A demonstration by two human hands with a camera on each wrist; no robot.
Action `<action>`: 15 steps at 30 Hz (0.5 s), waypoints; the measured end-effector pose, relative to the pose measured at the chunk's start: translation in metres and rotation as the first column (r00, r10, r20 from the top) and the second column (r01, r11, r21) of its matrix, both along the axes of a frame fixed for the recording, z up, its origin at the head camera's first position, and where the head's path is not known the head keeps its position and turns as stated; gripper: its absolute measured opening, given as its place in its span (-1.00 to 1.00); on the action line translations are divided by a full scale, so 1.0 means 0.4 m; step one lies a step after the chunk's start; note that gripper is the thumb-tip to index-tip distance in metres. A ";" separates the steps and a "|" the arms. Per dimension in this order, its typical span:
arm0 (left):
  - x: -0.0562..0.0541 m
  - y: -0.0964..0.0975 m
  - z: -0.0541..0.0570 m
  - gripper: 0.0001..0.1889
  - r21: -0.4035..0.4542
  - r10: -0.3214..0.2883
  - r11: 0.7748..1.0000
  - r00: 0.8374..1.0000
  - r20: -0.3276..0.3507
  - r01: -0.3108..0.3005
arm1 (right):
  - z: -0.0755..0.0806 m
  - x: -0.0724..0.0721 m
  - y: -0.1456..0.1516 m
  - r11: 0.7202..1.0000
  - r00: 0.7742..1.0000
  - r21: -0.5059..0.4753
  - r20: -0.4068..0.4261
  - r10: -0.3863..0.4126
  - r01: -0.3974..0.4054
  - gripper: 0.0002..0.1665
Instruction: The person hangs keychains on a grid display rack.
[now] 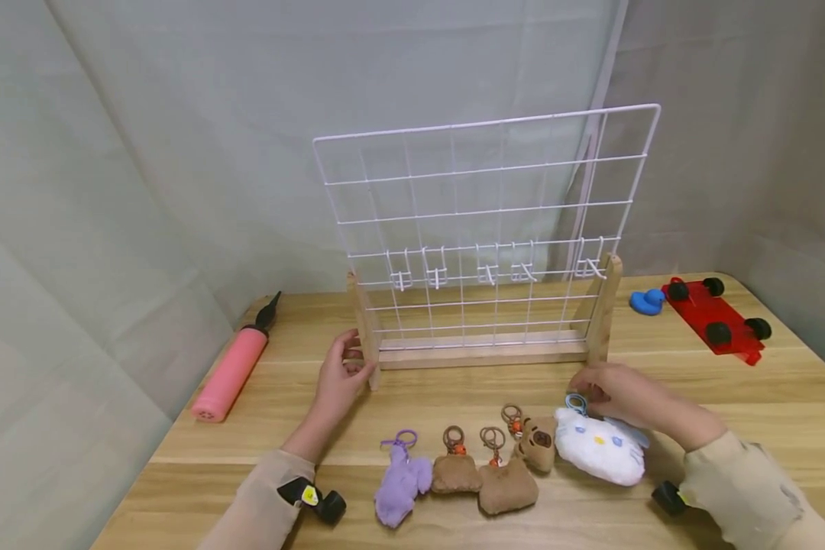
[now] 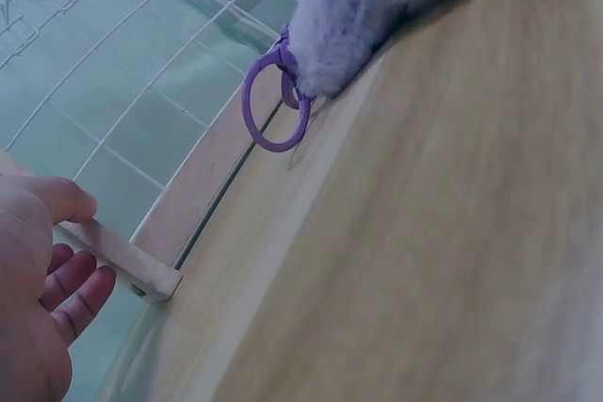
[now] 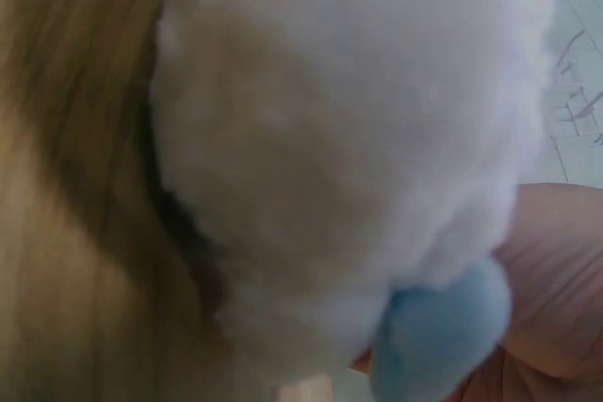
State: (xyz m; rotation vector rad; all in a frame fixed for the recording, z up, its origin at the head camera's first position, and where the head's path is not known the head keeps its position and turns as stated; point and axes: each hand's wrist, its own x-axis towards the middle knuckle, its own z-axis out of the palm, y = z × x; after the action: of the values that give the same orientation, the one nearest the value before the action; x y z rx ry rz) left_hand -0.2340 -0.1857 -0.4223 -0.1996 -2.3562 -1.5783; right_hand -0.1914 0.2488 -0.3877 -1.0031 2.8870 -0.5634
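A white wire grid rack (image 1: 502, 206) stands in a wooden base with an upright at each end. My left hand (image 1: 340, 374) holds its left upright low down, thumb (image 2: 71, 200) on the front edge and fingers behind. At the other end my right hand (image 1: 608, 388) grips the foot of the right upright, which it mostly hides. Right under those fingers lies the blue ring (image 1: 576, 403) of a white plush keychain (image 1: 600, 447). That plush covers most of the right wrist view, with its blue bow (image 3: 443, 331) in front of the hand.
Along the front lie a purple plush keychain (image 1: 402, 485), two brown plush keychains (image 1: 509, 487) and a bear keychain (image 1: 536, 443). Several white hooks (image 1: 488, 273) hang on the grid. A pink hand pump (image 1: 230, 374) lies left; a blue duck (image 1: 646, 302) and red wheeled board (image 1: 711, 317) sit right.
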 end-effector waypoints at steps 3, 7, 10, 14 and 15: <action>0.002 0.000 0.000 -0.35 0.001 -0.003 1.000 1.000 0.007 0.003 | -0.006 0.000 -0.001 1.000 1.000 0.007 0.008 -0.007 0.007 -0.70; 0.004 0.000 0.002 -0.34 0.004 -0.005 1.000 1.000 0.010 0.005 | -0.013 -0.001 -0.001 1.000 1.000 0.006 0.013 -0.016 0.016 -0.70; 0.004 0.000 0.001 -0.35 -0.005 -0.003 1.000 1.000 -0.002 0.003 | -0.017 -0.003 0.000 1.000 1.000 -0.001 0.021 -0.016 0.016 -0.71; 0.004 -0.001 0.001 -0.37 -0.014 -0.003 1.000 1.000 -0.002 0.003 | -0.020 -0.007 0.001 1.000 0.999 -0.012 0.029 -0.014 0.014 -0.71; 0.004 -0.001 0.001 -0.37 -0.015 -0.005 1.000 1.000 0.001 0.005 | -0.021 -0.008 0.001 1.000 1.000 -0.015 0.027 -0.013 0.013 -0.71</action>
State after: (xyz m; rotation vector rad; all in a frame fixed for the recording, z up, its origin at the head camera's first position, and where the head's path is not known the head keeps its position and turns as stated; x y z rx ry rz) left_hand -0.2323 -0.1862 -0.4220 -0.2080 -2.3702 -1.5636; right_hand -0.1947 0.2493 -0.3960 -0.9714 2.8720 -0.5966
